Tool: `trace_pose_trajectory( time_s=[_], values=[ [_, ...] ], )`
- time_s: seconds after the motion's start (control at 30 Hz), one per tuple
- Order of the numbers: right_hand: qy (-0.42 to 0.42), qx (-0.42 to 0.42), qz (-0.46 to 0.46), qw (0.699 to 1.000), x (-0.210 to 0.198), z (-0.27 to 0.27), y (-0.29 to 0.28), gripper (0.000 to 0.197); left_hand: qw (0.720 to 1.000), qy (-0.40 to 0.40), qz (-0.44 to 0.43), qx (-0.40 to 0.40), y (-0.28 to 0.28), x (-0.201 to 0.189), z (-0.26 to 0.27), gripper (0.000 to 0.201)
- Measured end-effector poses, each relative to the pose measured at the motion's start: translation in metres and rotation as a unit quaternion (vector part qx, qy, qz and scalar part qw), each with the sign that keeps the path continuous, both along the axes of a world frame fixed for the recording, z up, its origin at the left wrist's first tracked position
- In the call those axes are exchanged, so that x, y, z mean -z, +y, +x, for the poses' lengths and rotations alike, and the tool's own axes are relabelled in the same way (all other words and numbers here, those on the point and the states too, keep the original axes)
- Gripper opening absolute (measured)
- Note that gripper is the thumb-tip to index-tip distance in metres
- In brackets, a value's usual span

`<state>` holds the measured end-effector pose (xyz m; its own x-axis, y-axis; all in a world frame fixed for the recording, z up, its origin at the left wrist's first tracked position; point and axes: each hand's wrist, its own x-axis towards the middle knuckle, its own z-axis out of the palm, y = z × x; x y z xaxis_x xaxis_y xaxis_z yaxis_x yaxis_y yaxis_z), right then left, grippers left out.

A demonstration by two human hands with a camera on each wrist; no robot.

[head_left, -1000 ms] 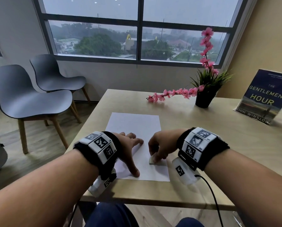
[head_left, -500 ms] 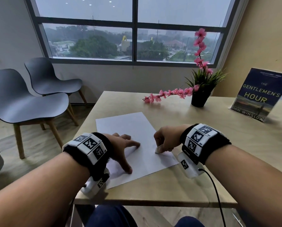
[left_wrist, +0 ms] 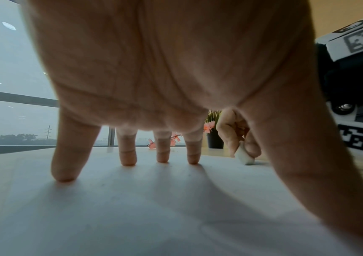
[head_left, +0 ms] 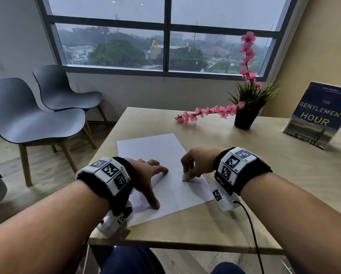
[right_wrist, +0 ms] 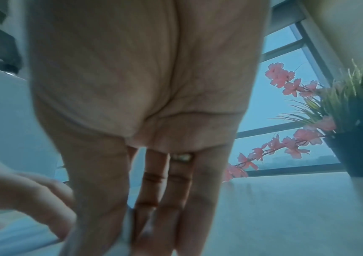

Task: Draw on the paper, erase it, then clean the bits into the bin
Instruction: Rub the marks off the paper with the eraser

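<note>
A white sheet of paper (head_left: pixel 161 155) lies skewed on the wooden table (head_left: pixel 264 194), its near right corner turned toward my right wrist. My left hand (head_left: pixel 152 180) is spread on the paper, straight fingertips (left_wrist: pixel 127 161) and thumb pressing it down. My right hand (head_left: pixel 191 167) pinches a small white eraser (head_left: pixel 185 177) between thumb and fingers, and the eraser's tip touches the paper near its right edge. The left wrist view shows the eraser (left_wrist: pixel 245 156) standing on the sheet under the right hand (left_wrist: pixel 237 135). In the right wrist view the eraser (right_wrist: pixel 127 225) is a blurred sliver between the fingers. No bin shows.
A black pot with green grass and pink flower sprays (head_left: pixel 244 113) stands at the table's back right. A book (head_left: pixel 320 115) leans upright at the far right. Two grey chairs (head_left: pixel 37 115) stand on the floor to the left. A cable (head_left: pixel 252 230) runs from my right wrist.
The paper has turned counterclockwise under my left hand, from square to skewed. My right hand with the eraser has shifted right and away, toward the sheet's right edge.
</note>
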<state>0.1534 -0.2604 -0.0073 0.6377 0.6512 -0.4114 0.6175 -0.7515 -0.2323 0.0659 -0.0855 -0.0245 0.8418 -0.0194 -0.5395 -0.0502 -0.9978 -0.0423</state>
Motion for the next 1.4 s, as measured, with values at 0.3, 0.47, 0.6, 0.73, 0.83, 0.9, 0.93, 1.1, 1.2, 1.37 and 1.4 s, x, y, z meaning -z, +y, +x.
trace_pose_trajectory(
  time_s=[0.3,0.47,0.6,0.73,0.83,0.9,0.93,1.1,1.2,1.37,1.4],
  values=[
    [0.038,-0.029,-0.034,0.998,0.0,-0.007,-0.008,0.025,1.0,0.001,0.002,-0.001,0.0,0.0,0.0,0.115],
    [-0.003,-0.002,-0.002,1.0,0.0,0.001,0.0,0.026,1.0,0.001,0.002,-0.004,-0.001,-0.001,-0.001,0.114],
    [0.051,-0.033,-0.047,0.997,-0.001,-0.014,-0.012,0.028,1.0,0.003,0.001,-0.005,0.0,0.002,0.0,0.115],
    [0.049,-0.039,-0.041,0.997,-0.001,-0.013,-0.008,0.028,1.0,0.002,0.004,-0.003,0.0,0.0,0.0,0.115],
    [0.03,-0.015,-0.011,0.999,0.001,-0.006,0.005,0.024,1.0,0.002,0.003,-0.004,0.0,0.0,0.0,0.115],
    [0.03,-0.014,-0.009,0.999,0.003,-0.006,0.005,0.025,1.0,0.002,0.004,-0.005,-0.001,0.0,0.0,0.115],
    [0.041,-0.02,-0.011,0.999,0.003,-0.008,0.002,0.026,1.0,0.003,0.004,-0.007,-0.001,0.0,-0.001,0.115],
    [0.054,-0.045,-0.02,0.997,0.001,-0.012,0.003,0.028,1.0,0.001,0.001,-0.003,-0.001,-0.002,-0.002,0.114],
    [0.016,-0.024,0.003,1.0,0.002,-0.003,0.013,0.023,1.0,0.0,0.0,-0.003,0.0,-0.002,-0.002,0.114],
    [0.052,-0.044,-0.018,0.997,0.004,-0.01,0.009,0.025,1.0,-0.003,-0.004,-0.004,-0.001,-0.002,-0.002,0.114],
    [0.062,-0.05,-0.022,0.997,0.003,-0.011,0.008,0.025,1.0,-0.002,-0.006,-0.005,-0.001,-0.002,-0.001,0.114]
  ],
)
